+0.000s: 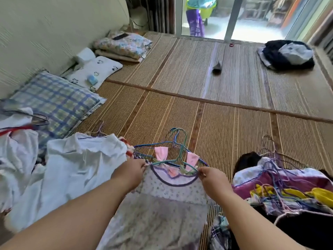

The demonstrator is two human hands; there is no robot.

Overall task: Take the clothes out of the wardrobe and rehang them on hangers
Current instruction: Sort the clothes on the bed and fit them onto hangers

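A pale floral dress point(162, 201) with a purple neckline and pink straps lies in front of me on the woven mat point(207, 123). A green wire hanger point(180, 147) sits at its neck, over several blue and purple hangers. My left hand point(131, 173) pinches the dress's left shoulder. My right hand point(214, 181) pinches the right shoulder by the hanger's end. A white garment point(72, 170) is heaped at my left, and a pile of coloured clothes with tangled hangers point(281, 188) at my right.
A checked pillow point(54, 103), a white pillow point(95, 71) and folded bedding point(122, 46) line the left wall. A dark bundle point(288, 55) lies at the far right. A small grey object point(217, 66) sits mid-mat. Beyond the glass door stands a person point(195, 20).
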